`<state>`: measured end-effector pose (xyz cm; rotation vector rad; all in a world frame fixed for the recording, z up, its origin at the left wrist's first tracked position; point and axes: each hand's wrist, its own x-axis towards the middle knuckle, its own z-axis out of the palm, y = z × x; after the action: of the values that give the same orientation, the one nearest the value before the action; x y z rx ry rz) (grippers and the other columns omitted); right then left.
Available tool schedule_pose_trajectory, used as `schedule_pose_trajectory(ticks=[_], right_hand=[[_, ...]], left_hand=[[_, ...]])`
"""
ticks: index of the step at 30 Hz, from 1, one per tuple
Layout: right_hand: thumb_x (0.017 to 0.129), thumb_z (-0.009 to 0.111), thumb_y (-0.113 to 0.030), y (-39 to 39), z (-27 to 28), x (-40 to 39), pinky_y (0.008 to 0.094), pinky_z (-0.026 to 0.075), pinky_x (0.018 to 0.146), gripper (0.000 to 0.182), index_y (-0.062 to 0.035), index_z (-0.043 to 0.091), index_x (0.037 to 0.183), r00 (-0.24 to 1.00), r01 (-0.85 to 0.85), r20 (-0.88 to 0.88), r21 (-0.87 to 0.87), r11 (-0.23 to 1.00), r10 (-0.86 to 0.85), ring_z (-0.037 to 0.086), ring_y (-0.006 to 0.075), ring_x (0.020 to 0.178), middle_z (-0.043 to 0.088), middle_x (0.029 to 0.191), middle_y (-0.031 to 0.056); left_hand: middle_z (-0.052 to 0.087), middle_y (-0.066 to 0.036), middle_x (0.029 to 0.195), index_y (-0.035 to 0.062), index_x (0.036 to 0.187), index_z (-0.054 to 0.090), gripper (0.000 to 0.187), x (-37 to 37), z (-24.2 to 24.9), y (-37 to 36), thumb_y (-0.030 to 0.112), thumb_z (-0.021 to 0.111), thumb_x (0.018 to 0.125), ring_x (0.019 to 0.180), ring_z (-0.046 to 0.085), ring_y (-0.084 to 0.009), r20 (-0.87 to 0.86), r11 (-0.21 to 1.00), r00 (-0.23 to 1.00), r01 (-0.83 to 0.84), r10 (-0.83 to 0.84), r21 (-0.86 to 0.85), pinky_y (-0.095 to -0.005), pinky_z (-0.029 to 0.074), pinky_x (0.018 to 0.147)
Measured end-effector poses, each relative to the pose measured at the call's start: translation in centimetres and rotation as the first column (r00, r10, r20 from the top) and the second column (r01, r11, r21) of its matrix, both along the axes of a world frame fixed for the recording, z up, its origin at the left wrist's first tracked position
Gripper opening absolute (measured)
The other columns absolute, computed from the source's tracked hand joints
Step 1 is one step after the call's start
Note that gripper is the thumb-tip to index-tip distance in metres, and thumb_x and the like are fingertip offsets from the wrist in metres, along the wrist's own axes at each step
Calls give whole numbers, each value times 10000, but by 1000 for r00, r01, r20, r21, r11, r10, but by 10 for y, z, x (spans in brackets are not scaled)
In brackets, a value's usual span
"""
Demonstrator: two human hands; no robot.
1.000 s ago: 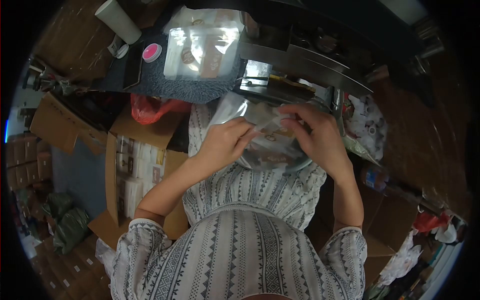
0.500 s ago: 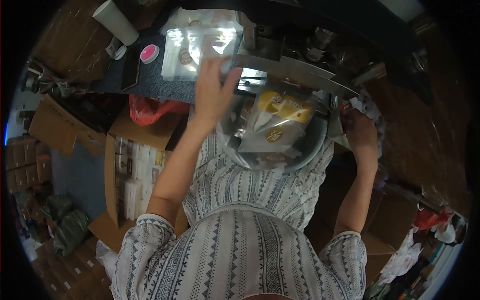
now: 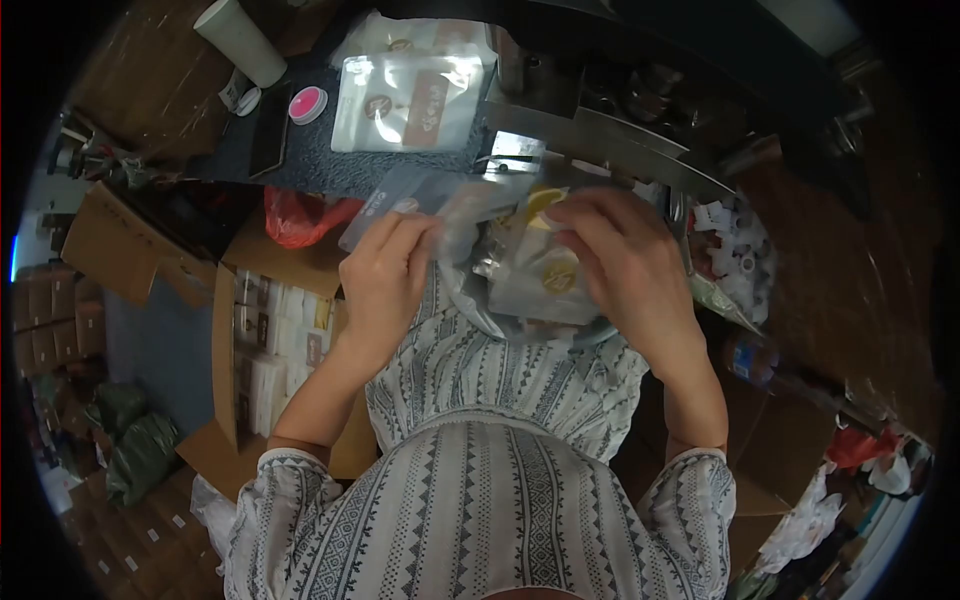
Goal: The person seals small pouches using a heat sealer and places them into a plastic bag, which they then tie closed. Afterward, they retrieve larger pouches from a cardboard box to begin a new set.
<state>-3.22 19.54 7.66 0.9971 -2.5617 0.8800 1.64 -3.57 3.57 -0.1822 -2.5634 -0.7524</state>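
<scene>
A clear plastic pouch [image 3: 384,205] is pinched in my left hand [image 3: 382,270], below the edge of the blue towel. My right hand [image 3: 625,262] is over the metal bowl, its fingers curled together; whatever is between the fingertips is too small to make out. Under it, a pouch with a yellow band and a round gold mark [image 3: 558,277] lies in the bowl [image 3: 492,326]. More clear pouches [image 3: 408,105] with brown print lie stacked on the towel.
The blue towel [image 3: 335,168] also holds a dark phone [image 3: 269,130], a pink-topped jar [image 3: 307,104] and a white cup [image 3: 240,42]. A metal machine [image 3: 620,140] stands behind the bowl. An open carton of packets [image 3: 268,330] sits at left, near a red bag [image 3: 300,218].
My left hand has come down off the stack with a pouch in it. My right hand has moved left from the scrap pile to above the bowl.
</scene>
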Motion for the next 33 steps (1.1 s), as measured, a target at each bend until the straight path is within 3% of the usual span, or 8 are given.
schedule_pose_trajectory(ticks=[10,12,19,21,25,27,30,33], right_hand=[[794,679,-46,20,-16,0,302,506,734,273,-53,643,1065,857,107,515,-215,971,20,635,181,839,659,963,71],[807,678,-54,29,-25,-3,276,500,748,297,-49,638,1101,888,295,426,-237,926,-174,632,148,862,671,967,71],[829,655,-94,83,-23,4,331,506,787,332,-40,595,1151,738,577,443,-25,816,-508,650,227,911,664,999,108],[816,657,-179,100,-42,-6,418,509,745,294,-38,615,1070,615,711,-89,492,503,-783,642,341,909,625,1043,155],[804,636,-132,113,-57,-12,475,480,798,237,-60,632,1030,626,654,90,480,584,-775,584,400,972,568,1134,178],[791,645,-120,113,-55,-17,460,481,792,228,-60,633,1010,606,621,171,510,596,-777,579,389,995,529,1179,180],[793,645,-120,108,-48,-13,442,490,759,212,-34,640,987,640,634,113,481,605,-760,613,370,927,603,1060,178],[803,639,-116,116,-43,-13,411,502,715,192,-5,644,959,679,564,276,397,724,-680,650,345,826,663,891,172]], left_hand=[[630,-115,795,10,901,654,122,-13,-15,41,113,644,836,718,647,-227,294,877,841,362,-453,315,-308,488,574],[650,-125,794,-48,927,644,204,-38,-14,54,149,604,889,763,659,-146,691,796,551,-77,-468,601,-275,494,590],[636,-87,906,-86,963,633,285,-80,-34,76,192,587,918,785,629,-102,501,379,628,-331,-595,864,-239,501,608],[632,-86,935,-59,1003,631,297,-78,-37,65,222,564,935,769,628,-109,484,451,604,-221,-633,865,-260,513,611],[663,-96,957,13,1075,631,368,-121,-24,-18,338,509,953,728,644,-181,503,802,801,-48,-325,595,-307,522,642],[608,-175,1156,39,1202,570,458,-157,-28,-46,405,467,947,975,622,-321,213,995,972,-95,94,-9,-424,482,856],[439,-217,1369,83,1335,465,563,-186,-100,-62,476,414,935,1251,416,-419,-74,894,994,-101,76,-437,-527,302,1037],[317,-213,1457,100,1401,379,648,-170,-103,-74,533,388,919,1351,262,-420,123,942,982,-101,147,-319,-555,178,1087]])
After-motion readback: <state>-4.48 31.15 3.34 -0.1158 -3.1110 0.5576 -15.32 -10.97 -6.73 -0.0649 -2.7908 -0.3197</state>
